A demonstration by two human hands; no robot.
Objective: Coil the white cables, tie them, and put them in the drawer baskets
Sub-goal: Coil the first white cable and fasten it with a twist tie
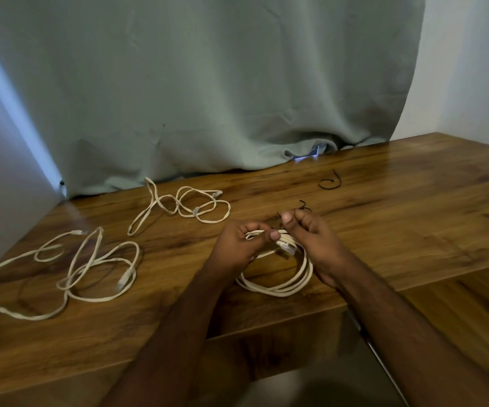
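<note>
1. A coiled white network cable (278,284) is held over the near part of the wooden tabletop (413,218), its lower loops resting on the wood.
2. The top of the coil is gripped by the left hand (241,245), the fingers (275,235) being curled tightly round the bundled strands.
3. A thin black tie (304,204) is pinched between thumb and fingers of the right hand (315,240), just above the coil.
4. A second black tie (329,183) is seen lying farther back on the tabletop.
5. Two uncoiled white cables are spread to the left: a large one (61,274) near the front, a smaller one (184,205) by the grey-green curtain (208,83).
6. No drawer basket can be made out.
</note>
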